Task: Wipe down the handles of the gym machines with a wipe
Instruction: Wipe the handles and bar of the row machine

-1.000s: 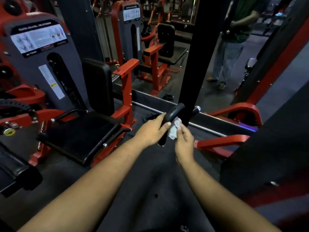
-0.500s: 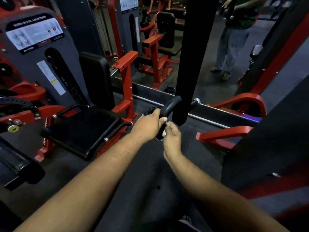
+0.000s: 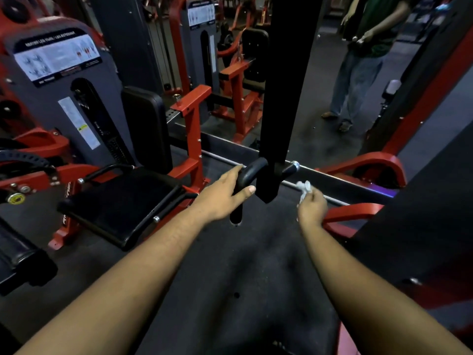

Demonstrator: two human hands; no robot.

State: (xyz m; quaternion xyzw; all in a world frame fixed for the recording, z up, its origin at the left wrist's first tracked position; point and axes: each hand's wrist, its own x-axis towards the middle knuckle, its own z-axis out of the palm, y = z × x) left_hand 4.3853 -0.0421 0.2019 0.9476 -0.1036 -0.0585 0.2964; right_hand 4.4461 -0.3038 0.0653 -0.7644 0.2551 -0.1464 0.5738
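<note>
The left hand (image 3: 225, 194) lay against the curved black handle (image 3: 247, 175) of the machine, its fingers stretched out nearly straight across the bend, thumb pointing toward the black strap (image 3: 279, 103) that hung down in front of the bar. The handle's lower end dropped below that hand, and its other end, capped in silver, poked out on the far side of the strap. The right hand (image 3: 312, 207) was off the handle, to the right of the strap and a little below the silver cap, with its fingers curled around a crumpled white wipe (image 3: 303, 189); a tuft of the wipe stuck up above the knuckles. The wipe touched neither the handle nor the strap. To the left stood a red and grey machine with a black padded seat (image 3: 120, 201) and an instruction label (image 3: 57, 57) on its housing. Dark rubber floor (image 3: 230, 265) ran under both forearms. At the upper right a person in jeans (image 3: 354, 80) stood on the floor, well apart from the handle
</note>
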